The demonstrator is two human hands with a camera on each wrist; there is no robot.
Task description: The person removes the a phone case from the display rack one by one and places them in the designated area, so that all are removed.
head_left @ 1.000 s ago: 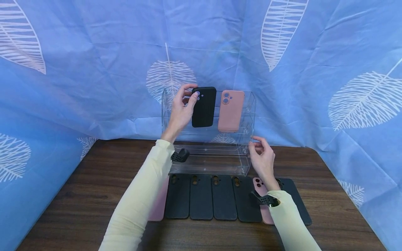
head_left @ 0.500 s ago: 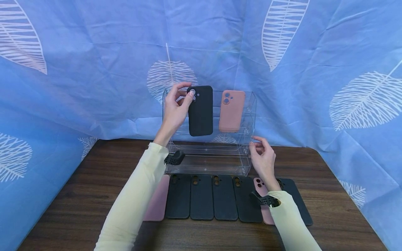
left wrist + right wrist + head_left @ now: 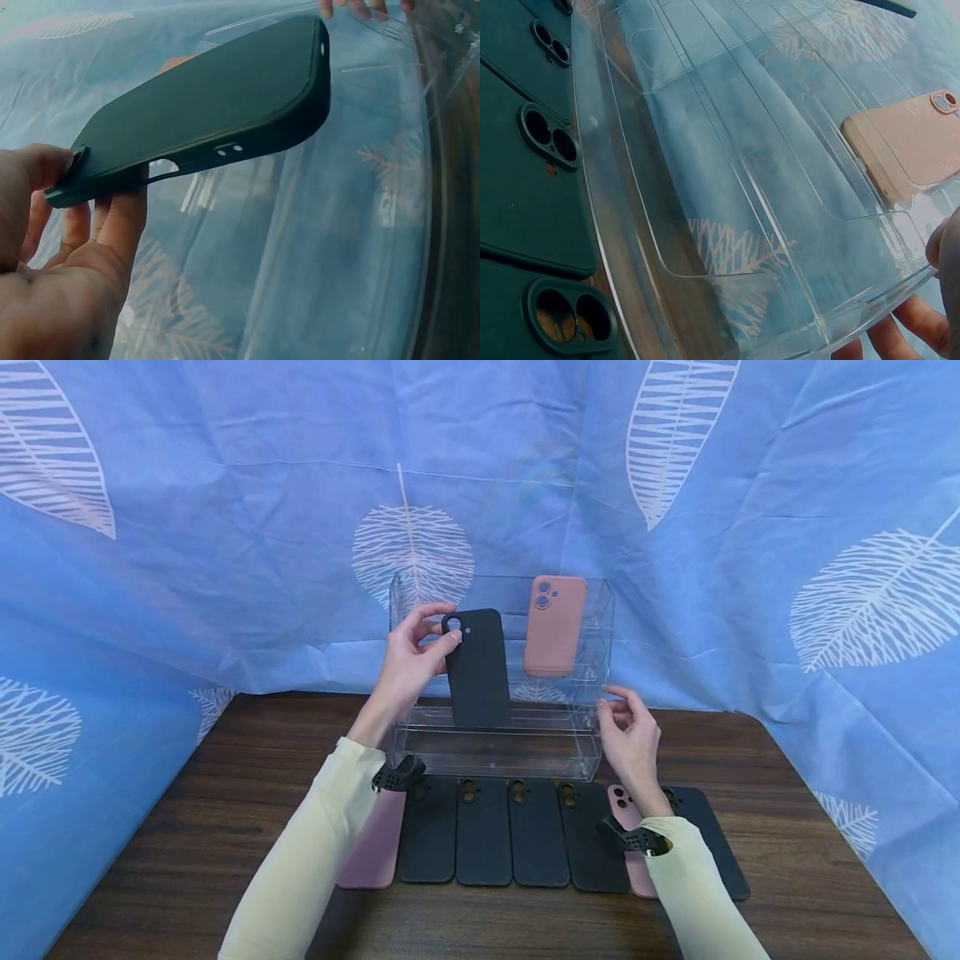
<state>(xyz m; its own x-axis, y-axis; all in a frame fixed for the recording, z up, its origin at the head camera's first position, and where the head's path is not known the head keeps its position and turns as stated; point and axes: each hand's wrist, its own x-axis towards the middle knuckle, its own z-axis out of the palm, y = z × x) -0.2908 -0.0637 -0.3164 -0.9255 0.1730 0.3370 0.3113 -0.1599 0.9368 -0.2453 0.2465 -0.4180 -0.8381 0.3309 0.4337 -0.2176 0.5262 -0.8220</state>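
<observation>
My left hand (image 3: 407,667) pinches a black phone case (image 3: 480,681) by its camera-hole corner, thumb on the back and fingers on the far side. The case hangs in front of the clear acrylic tiered stand (image 3: 491,767). In the left wrist view the same black case (image 3: 217,97) shows its side with button holes. A pink phone case (image 3: 555,631) stands upright in the top tier at the right. My right hand (image 3: 630,739) holds the stand's right side edge; in the right wrist view its fingers (image 3: 922,324) are behind the clear side panel.
On the dark wooden table (image 3: 225,777), a row of phone cases lies before the stand: several black ones (image 3: 483,835), a pink one (image 3: 375,843) at the left and another pink one (image 3: 639,868) partly under the right wrist. A blue leaf-patterned cloth (image 3: 262,527) hangs behind.
My left hand has drawn the black phone case away from the top tier, down and slightly left towards me. The right hand and the pink case stay where they were.
</observation>
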